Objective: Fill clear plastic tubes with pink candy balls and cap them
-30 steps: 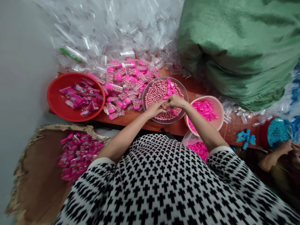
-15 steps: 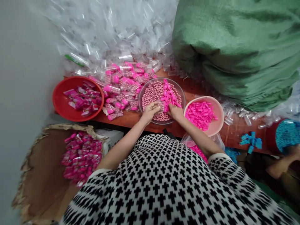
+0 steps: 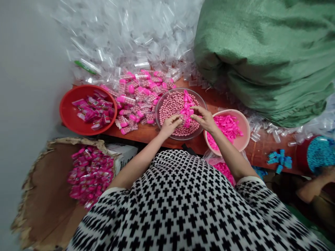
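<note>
Both of my hands hover over a clear glass bowl (image 3: 163,96) filled with small pink beads, with several bright pink caps lying on the beads. My left hand (image 3: 170,124) has its fingers curled around a small clear tube. My right hand (image 3: 205,118) pinches a bright pink cap (image 3: 187,117) close to that tube. The fingertips of the two hands nearly meet above the bowl's near half.
A pink bowl of pink caps (image 3: 227,126) stands right of the glass bowl. Filled capped tubes (image 3: 138,96) lie left of it, beside a red bowl of pink packets (image 3: 87,109). Clear empty tubes (image 3: 125,38) pile at the back. A green sack (image 3: 267,55) looms right. Another person's hand (image 3: 327,172) works at far right.
My hands were low in the beads half a second ago; they have risen, and my right hand now pinches a pink cap beside the tube in my left hand.
</note>
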Action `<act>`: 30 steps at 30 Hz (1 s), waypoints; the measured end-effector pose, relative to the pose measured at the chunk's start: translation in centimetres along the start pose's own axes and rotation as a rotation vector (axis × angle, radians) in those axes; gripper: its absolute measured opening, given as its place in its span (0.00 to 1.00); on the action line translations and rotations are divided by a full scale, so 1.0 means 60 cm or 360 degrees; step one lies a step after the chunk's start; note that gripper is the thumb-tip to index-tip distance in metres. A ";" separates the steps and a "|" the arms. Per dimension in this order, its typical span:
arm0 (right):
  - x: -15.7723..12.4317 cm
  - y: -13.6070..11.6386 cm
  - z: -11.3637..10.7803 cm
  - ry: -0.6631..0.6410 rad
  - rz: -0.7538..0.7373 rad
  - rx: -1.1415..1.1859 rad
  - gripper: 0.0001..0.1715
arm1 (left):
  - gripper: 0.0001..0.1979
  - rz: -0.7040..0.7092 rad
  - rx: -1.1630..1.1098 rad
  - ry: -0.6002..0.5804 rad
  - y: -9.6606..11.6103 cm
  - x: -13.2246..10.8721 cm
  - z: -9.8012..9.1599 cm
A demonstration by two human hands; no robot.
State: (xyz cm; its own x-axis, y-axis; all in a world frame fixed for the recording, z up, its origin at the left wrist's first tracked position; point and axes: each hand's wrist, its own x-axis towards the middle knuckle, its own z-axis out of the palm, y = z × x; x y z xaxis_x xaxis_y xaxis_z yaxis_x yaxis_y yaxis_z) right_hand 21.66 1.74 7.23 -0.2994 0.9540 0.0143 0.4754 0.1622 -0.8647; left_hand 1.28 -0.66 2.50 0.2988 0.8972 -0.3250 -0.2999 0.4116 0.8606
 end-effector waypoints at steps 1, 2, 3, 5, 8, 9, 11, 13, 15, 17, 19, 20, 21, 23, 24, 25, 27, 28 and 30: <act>0.006 -0.014 -0.002 -0.0036 -0.0056 -0.0047 0.25 | 0.27 0.0019 0.0045 -0.0024 -0.001 0.001 -0.002; 0.010 -0.026 -0.004 -0.0066 -0.0093 -0.0096 0.25 | 0.27 0.0041 0.0092 -0.0051 -0.002 0.001 -0.004; 0.013 -0.034 -0.004 -0.0081 -0.0101 -0.0136 0.24 | 0.27 0.0067 0.0147 -0.0079 -0.001 0.001 -0.008; 0.013 -0.038 -0.003 -0.0093 -0.0013 -0.0212 0.24 | 0.24 0.0154 0.0356 -0.0086 0.005 -0.001 -0.017; 0.000 -0.022 0.009 -0.0259 0.0282 -0.0469 0.21 | 0.17 0.0290 0.1124 -0.0077 0.020 -0.003 -0.033; -0.007 -0.014 0.015 -0.0344 0.0371 -0.0574 0.20 | 0.15 0.0287 0.1466 -0.0131 0.024 -0.003 -0.036; -0.021 0.003 0.027 -0.0436 0.0500 -0.0701 0.19 | 0.12 0.0201 0.2076 -0.0340 0.027 0.003 -0.037; -0.034 0.018 0.036 -0.0366 0.0591 -0.0678 0.20 | 0.12 0.0106 0.2428 -0.0554 0.020 0.015 -0.027; -0.047 0.031 0.040 -0.0239 0.0665 -0.0609 0.20 | 0.12 0.0075 0.2514 -0.0669 0.005 0.031 -0.011; -0.060 0.041 0.040 -0.0132 0.0717 -0.0557 0.21 | 0.13 0.0069 0.2450 -0.0695 -0.015 0.047 0.005; -0.075 0.049 0.036 -0.0022 0.0756 -0.0483 0.21 | 0.12 0.0060 0.2288 -0.0673 -0.033 0.059 0.013; -0.083 0.052 0.033 0.0042 0.0777 -0.0425 0.21 | 0.11 0.0064 0.2166 -0.0652 -0.040 0.062 0.013; -0.090 0.055 0.031 0.0112 0.0797 -0.0353 0.21 | 0.11 0.0078 0.2010 -0.0624 -0.046 0.064 0.010; -0.102 0.061 0.027 0.0264 0.0821 -0.0157 0.23 | 0.11 0.0126 0.1621 -0.0550 -0.052 0.061 -0.003; -0.105 0.062 0.025 0.0327 0.0824 -0.0033 0.24 | 0.11 0.0139 0.1406 -0.0508 -0.054 0.058 -0.010; -0.107 0.063 0.025 0.0374 0.0816 0.0096 0.25 | 0.12 0.0125 0.1183 -0.0474 -0.054 0.053 -0.017; -0.103 0.061 0.024 0.0406 0.0773 0.0326 0.28 | 0.14 0.0017 0.0745 -0.0434 -0.051 0.042 -0.026; -0.097 0.058 0.024 0.0392 0.0740 0.0409 0.29 | 0.16 -0.0055 0.0553 -0.0425 -0.048 0.037 -0.028; -0.083 0.045 0.023 0.0354 0.0651 0.0506 0.29 | 0.20 -0.0140 0.0287 -0.0405 -0.041 0.029 -0.027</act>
State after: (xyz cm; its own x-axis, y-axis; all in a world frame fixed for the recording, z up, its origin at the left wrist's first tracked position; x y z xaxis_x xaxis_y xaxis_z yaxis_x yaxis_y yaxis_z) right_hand 23.29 -2.93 4.10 0.0548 0.9589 -0.2783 0.2334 -0.2833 -0.9302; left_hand 1.08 0.14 -0.78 0.5400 0.7816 -0.3122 -0.1045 0.4304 0.8966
